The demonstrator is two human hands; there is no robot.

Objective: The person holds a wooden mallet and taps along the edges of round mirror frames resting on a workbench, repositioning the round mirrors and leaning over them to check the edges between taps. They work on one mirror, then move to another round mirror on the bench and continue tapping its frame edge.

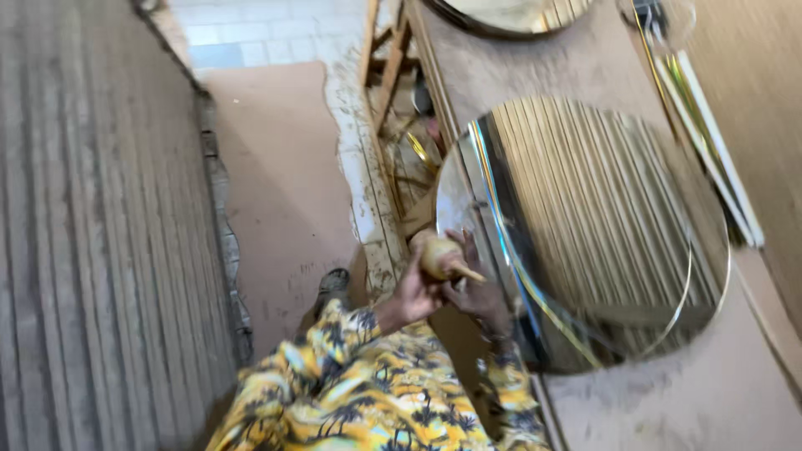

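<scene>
A large round mirror (601, 234) lies on a brown dusty workbench (685, 401) and reflects ribbed slats. At its left rim my left hand (411, 294) is shut on a small tool with a bulb-shaped wooden handle (440, 257), whose pointed tip faces the mirror. My right hand (474, 288) sits just beside it, at the tool's tip and against the mirror's edge. Its fingers are curled, but blur hides whether they grip anything. Both sleeves are yellow with a dark palm pattern (376, 392).
A second round mirror (510, 12) lies at the bench's far end. Long glass strips (710, 142) rest at the right. A wooden frame (388, 67) stands beside the bench. Below are a brown board (284, 184), pale tiles (251, 33), my shoe (334, 282) and a grey ribbed surface (83, 250).
</scene>
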